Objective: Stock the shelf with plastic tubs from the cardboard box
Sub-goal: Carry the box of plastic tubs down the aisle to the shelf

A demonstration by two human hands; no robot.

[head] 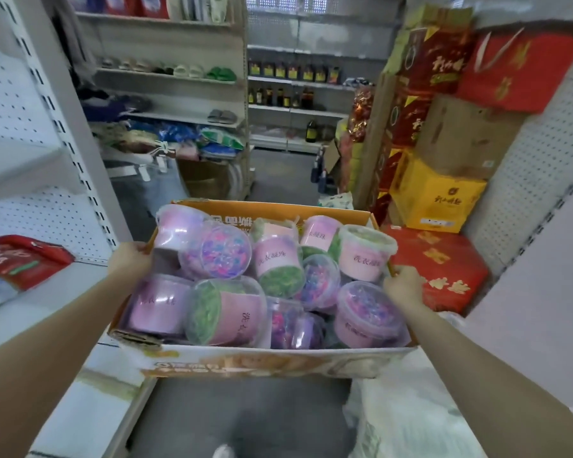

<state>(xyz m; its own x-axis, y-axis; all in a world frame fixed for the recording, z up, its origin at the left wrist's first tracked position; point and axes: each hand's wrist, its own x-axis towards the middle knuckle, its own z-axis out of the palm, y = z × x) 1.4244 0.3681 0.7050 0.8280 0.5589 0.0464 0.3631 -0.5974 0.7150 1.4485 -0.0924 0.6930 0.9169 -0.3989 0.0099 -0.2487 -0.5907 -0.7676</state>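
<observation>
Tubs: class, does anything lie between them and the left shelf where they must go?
Nothing visible blocks the way. The tubs sit uncovered in the box beside the shelf; a red bag lies on it further left.

Left of the left hand [129,262], the white shelf [57,299] lies open up to a red bag [24,259]. Red gift boxes [444,272] sit just beyond the right hand [404,285]; the cardboard box [262,357] fills the space between the hands.
</observation>
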